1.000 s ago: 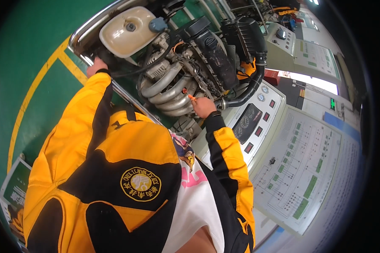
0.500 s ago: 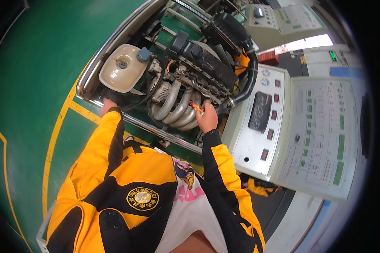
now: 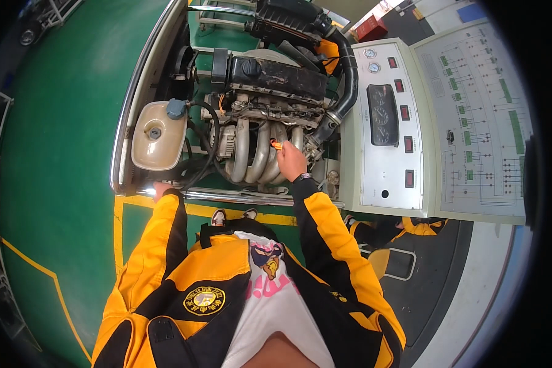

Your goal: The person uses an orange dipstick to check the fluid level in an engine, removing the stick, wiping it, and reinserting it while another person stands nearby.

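My right hand (image 3: 292, 162) pinches a small orange-and-red piece (image 3: 277, 145), which looks like a dipstick handle, just above the curved silver intake pipes (image 3: 241, 151) of an engine. Its lower end is hidden by the hand and the pipes. At the near left corner of the engine stand, my left hand (image 3: 163, 189) grips the chrome rail (image 3: 227, 195), with its fingertips out of sight. Beyond that hand sits a beige coolant tank (image 3: 159, 144) with a blue-grey cap (image 3: 176, 109). The black engine cover (image 3: 276, 78) lies behind the pipes.
To the right stands a white panel (image 3: 357, 165) with gauges and small displays, beside a sloping diagram board (image 3: 472, 122). A thick black hose (image 3: 349, 76) curves along the engine's right side. Another person's yellow-and-black sleeve (image 3: 424, 226) and a stool (image 3: 380, 262) show below the panel.
The view has turned, so the engine now lies nearly level across it. My right hand still pinches the orange-and-red piece; my left stays at the stand's near left corner.
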Available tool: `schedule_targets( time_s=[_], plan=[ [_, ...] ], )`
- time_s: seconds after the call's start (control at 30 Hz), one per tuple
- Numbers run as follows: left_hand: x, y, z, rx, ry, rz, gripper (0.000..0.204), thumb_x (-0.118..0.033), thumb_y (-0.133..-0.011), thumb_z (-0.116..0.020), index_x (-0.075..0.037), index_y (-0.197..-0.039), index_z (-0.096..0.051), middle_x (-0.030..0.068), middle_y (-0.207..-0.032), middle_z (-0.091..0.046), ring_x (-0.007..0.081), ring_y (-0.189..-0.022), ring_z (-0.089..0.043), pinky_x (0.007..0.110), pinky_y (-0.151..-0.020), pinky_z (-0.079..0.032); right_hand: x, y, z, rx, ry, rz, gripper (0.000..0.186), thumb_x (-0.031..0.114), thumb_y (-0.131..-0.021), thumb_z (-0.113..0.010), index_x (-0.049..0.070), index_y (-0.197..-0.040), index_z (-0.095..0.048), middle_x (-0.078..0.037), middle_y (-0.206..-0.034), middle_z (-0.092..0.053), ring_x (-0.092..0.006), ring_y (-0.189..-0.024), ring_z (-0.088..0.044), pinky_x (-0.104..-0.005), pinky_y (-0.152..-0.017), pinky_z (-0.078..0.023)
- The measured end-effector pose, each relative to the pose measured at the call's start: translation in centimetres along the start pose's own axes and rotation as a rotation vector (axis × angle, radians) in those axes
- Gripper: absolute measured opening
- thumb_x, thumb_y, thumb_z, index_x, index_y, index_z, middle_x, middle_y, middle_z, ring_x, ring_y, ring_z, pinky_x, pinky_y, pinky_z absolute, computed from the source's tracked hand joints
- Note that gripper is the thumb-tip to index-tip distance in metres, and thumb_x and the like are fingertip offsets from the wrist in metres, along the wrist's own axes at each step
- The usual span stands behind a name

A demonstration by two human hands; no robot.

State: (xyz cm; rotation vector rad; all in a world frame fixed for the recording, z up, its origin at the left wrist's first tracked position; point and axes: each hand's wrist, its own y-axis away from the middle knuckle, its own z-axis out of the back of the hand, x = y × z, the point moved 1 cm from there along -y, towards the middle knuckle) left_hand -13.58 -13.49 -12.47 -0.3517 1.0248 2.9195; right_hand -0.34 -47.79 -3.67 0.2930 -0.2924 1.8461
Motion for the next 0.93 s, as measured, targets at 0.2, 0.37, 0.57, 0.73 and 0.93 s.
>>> schedule_targets(
  time_s=[0.2, 0.37, 0.57, 0.73, 0.93],
  plan=[
    [2.4, -4.2, -1.9, 0.004, -0.052, -0.090, 0.032, -0.018, -0.088, -0.038, -0.007, -0.116, -0.049, 0.0266, -0.109, -0.058, 0.0412, -0.104, -0.055, 0.043, -0.086, -0.044, -1.2, -1.2, -1.0, 0.150, 0.046, -0.007, 0.019, 0.020, -0.086, -0.051, 0.003, -0.085, -0.046, -0.017, -0.079, -0.053, -0.0373, -0.080, -0.052, -0.0466, -0.068, -0.044],
    [-0.2, 0.6, 0.1, -0.053, 0.242, 0.169, 0.053, -0.043, -0.093, -0.033, 0.001, -0.108, -0.058, 0.0226, -0.113, -0.058, 0.0378, -0.107, -0.054, 0.039, -0.090, -0.041, -1.1, -1.1, -0.4, 0.308, 0.048, -0.101, 0.022, 0.022, -0.083, -0.055, 0.002, -0.083, -0.047, -0.017, -0.083, -0.053, -0.0363, -0.083, -0.052, -0.0455, -0.070, -0.043],
    [-0.3, 0.3, 0.4, -0.079, 0.304, 0.297, 0.054, -0.044, -0.091, -0.036, 0.002, -0.107, -0.058, 0.0232, -0.111, -0.059, 0.0365, -0.104, -0.056, 0.037, -0.089, -0.042, 1.5, -5.8, 0.6, -0.252, -0.027, 0.072, 0.028, 0.025, -0.080, -0.060, 0.001, -0.093, -0.051, -0.018, -0.106, -0.048, -0.0364, -0.101, -0.045, -0.0440, -0.083, -0.038],
    [1.8, -5.2, -2.8, -0.035, -0.132, -0.101, 0.038, -0.034, -0.090, -0.045, -0.001, -0.106, -0.054, 0.0233, -0.105, -0.060, 0.0377, -0.099, -0.058, 0.041, -0.084, -0.046, 0.3, -7.7, -5.0, -0.405, 0.149, 0.152, 0.035, 0.021, -0.082, -0.058, 0.004, -0.110, -0.048, -0.019, -0.120, -0.044, -0.0381, -0.116, -0.039, -0.0492, -0.095, -0.033],
    [4.0, -22.4, -10.2, 0.579, -1.109, -0.368, 0.048, -0.046, -0.082, -0.054, -0.015, -0.118, -0.058, 0.0160, -0.122, -0.055, 0.0304, -0.115, -0.049, 0.051, -0.104, -0.021, -0.3, -8.3, -4.8, -0.382, 0.150, 0.109, 0.032, 0.019, -0.080, -0.054, 0.005, -0.109, -0.052, -0.018, -0.117, -0.047, -0.0358, -0.116, -0.040, -0.0493, -0.094, -0.033]
  ],
)
